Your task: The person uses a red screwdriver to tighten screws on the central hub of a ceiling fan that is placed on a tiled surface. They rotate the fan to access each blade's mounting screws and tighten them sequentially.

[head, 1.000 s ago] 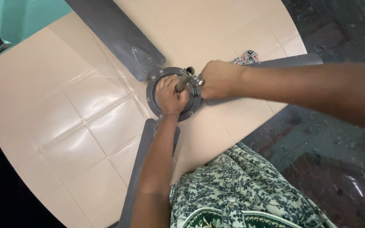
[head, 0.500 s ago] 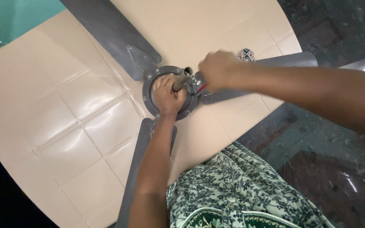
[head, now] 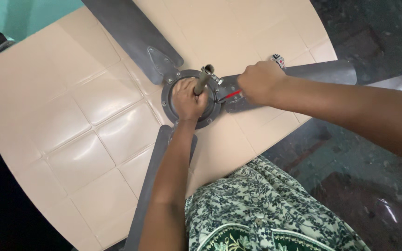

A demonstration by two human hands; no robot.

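A grey ceiling fan lies flat on a beige table (head: 84,107), its round motor hub (head: 169,98) in the middle with a short metal rod (head: 203,79) standing up from it. My left hand (head: 188,98) rests on top of the hub, fingers wrapped around the rod's base. My right hand (head: 259,82) is closed on a red-handled screwdriver (head: 231,95), whose tip points at the hub's right edge where a blade bracket (head: 229,100) joins. Three grey blades reach out: upper left (head: 126,32), right (head: 322,72) and toward me (head: 150,186).
A small patterned object (head: 278,59) lies on the table behind my right hand. My lap in green flowered cloth (head: 266,209) sits at the table's near edge. Dark floor (head: 373,153) lies to the right, a teal wall (head: 29,14) at top left.
My right hand has drawn back to the right from the hub, and the red screwdriver shaft now shows between it and the hub. My left hand stays on the hub.
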